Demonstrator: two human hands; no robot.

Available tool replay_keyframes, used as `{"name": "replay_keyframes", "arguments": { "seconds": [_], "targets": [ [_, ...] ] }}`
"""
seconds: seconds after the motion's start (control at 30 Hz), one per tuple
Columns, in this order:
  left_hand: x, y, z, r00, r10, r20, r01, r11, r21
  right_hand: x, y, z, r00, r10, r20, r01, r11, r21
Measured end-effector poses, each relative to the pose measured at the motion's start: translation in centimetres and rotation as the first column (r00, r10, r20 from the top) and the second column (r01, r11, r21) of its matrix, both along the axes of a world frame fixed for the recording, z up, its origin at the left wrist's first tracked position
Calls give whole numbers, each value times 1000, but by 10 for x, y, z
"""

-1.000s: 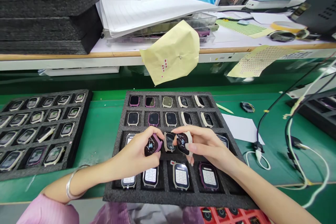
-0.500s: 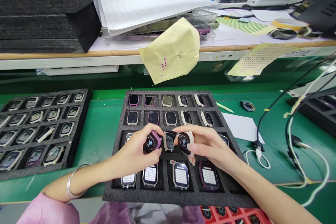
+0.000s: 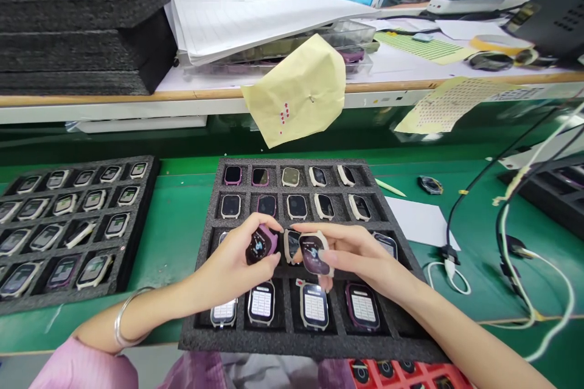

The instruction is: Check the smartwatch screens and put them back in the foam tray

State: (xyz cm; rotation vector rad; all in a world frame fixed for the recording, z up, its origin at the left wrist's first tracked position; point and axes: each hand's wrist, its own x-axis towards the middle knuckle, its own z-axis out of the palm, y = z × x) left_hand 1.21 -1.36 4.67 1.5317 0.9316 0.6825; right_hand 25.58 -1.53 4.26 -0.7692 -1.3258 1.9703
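My left hand (image 3: pixel 249 252) grips a purple-framed smartwatch (image 3: pixel 261 244) without a strap, its dark screen lit with a dial. In my right hand (image 3: pixel 353 252) is a smartwatch with a pale frame (image 3: pixel 314 253), its lit screen tilted toward me, thumb on the glass. Both are held above a black foam tray (image 3: pixel 246 340) whose compartments hold several more watch bodies. In the front row, watches such as this pale one (image 3: pixel 314 306) show white grid screens. Another pale watch (image 3: pixel 292 245) sits in the tray between my hands, partly covered by the right fingers.
A second foam tray of watches (image 3: pixel 132 255) lies at left. A red tray (image 3: pixel 387 380) shows at the front edge. White paper (image 3: pixel 422 222), a green pen (image 3: pixel 390 188) and cables (image 3: pixel 449 252) are at right. Above runs a shelf (image 3: pixel 205 95) with foam stacks and papers.
The pale-framed watch in my right hand has turned so its screen faces me more, and shifted slightly left. My left hand still holds the purple watch, barely moved.
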Motion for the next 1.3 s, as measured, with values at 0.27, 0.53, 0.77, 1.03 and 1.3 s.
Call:
{"name": "replay_keyframes", "arguments": {
  "seconds": [0.27, 0.53, 0.77, 1.03, 1.3],
  "targets": [
    [5, 8, -2, 970, 26, 241, 64, 931, -359, -7, 2, 1, 998, -36, 61, 36, 999, -5],
    [7, 7, -6, 938, 87, 336, 70, 900, -431, -7, 0, 3, 985, -151, 89, 154, 988, -24],
    [8, 7, -5, 944, 65, 325, 93, 889, -449, -8, 0, 5, 974, -180, 137, 183, 983, -6],
    [11, 8, -1, 954, 44, 296, 98, 888, -450, -7, 0, 4, 973, -187, 133, 186, 982, 21],
    [7, 7, -7, 993, 53, 102, -25, 965, -260, -6, 0, -1, 993, -102, -53, 104, 994, 32]
  ]
}}
